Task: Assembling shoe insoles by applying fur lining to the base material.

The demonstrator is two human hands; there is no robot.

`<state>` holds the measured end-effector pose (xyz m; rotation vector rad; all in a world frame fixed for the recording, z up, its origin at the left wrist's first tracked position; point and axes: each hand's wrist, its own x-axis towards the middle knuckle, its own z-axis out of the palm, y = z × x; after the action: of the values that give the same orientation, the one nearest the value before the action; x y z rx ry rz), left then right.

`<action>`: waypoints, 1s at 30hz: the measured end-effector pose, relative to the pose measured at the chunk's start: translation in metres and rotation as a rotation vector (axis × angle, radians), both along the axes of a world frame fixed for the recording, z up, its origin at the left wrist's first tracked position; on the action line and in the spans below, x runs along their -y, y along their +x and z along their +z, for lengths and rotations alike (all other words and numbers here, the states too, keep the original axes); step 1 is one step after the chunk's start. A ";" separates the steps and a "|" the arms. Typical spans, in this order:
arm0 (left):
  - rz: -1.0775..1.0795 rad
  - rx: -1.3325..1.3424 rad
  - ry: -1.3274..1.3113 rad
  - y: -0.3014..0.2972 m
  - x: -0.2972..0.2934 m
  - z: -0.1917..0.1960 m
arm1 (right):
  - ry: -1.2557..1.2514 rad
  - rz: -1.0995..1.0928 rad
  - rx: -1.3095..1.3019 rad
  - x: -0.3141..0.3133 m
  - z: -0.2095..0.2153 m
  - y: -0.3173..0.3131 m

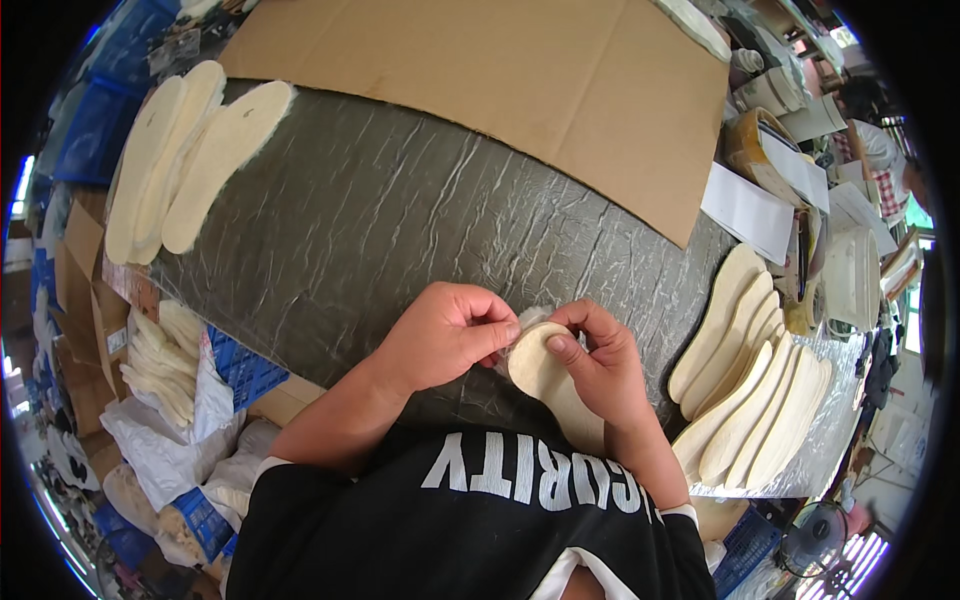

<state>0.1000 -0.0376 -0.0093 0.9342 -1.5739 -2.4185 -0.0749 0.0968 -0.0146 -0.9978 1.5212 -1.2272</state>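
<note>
Close in front of my body, a cream shoe insole [545, 372] with a fluffy white edge is held up over the table's near side. My right hand [603, 362] grips it near its rounded end, thumb on the flat face. At that same end, my left hand [447, 335] pinches the white fuzzy edge between thumb and fingertips. The lower part of the insole runs down beside my right wrist, partly hidden by the hand. To the right lies a fanned row of several matching insoles [725, 365], and a smaller group of insoles [225, 165] rests at the far left.
A large cardboard sheet [480, 70] covers the far part of the dark, wrinkled tabletop [400, 200]. White papers [748, 212] and a tape roll [742, 140] sit at the right edge. Left of the table, a white bag [165, 450] and blue crate [243, 370] stand beside more insoles [165, 360].
</note>
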 end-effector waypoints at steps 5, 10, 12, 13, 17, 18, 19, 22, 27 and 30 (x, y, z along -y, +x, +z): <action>0.003 0.006 -0.018 0.001 -0.003 0.005 | -0.010 -0.028 -0.023 -0.001 0.003 0.004; 0.001 -0.030 -0.092 0.002 -0.004 0.008 | -0.036 -0.047 -0.123 -0.003 0.006 0.006; -0.022 -0.019 -0.107 0.003 -0.004 0.009 | -0.028 -0.035 -0.210 -0.003 0.009 0.006; -0.023 -0.029 -0.122 0.003 -0.004 0.007 | -0.028 -0.038 -0.210 -0.004 0.009 0.006; -0.028 -0.057 -0.151 0.004 -0.004 0.007 | -0.050 -0.042 -0.255 -0.003 0.011 0.008; -0.030 -0.057 -0.151 0.005 -0.004 0.007 | -0.059 -0.045 -0.259 -0.003 0.011 0.008; -0.032 -0.063 -0.151 0.005 -0.004 0.008 | -0.059 -0.046 -0.259 -0.004 0.010 0.008; -0.037 -0.080 -0.169 0.005 -0.004 0.009 | -0.070 -0.040 -0.278 -0.004 0.009 0.008; -0.054 -0.096 -0.238 0.006 -0.005 0.012 | -0.070 -0.090 -0.308 -0.002 0.012 0.012; -0.068 -0.093 -0.377 0.006 -0.006 0.017 | -0.067 -0.092 -0.352 -0.003 0.010 0.012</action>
<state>0.1062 -0.0313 0.0076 0.6984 -1.9575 -2.0595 -0.0624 0.0995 -0.0042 -1.2494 1.8230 -1.2178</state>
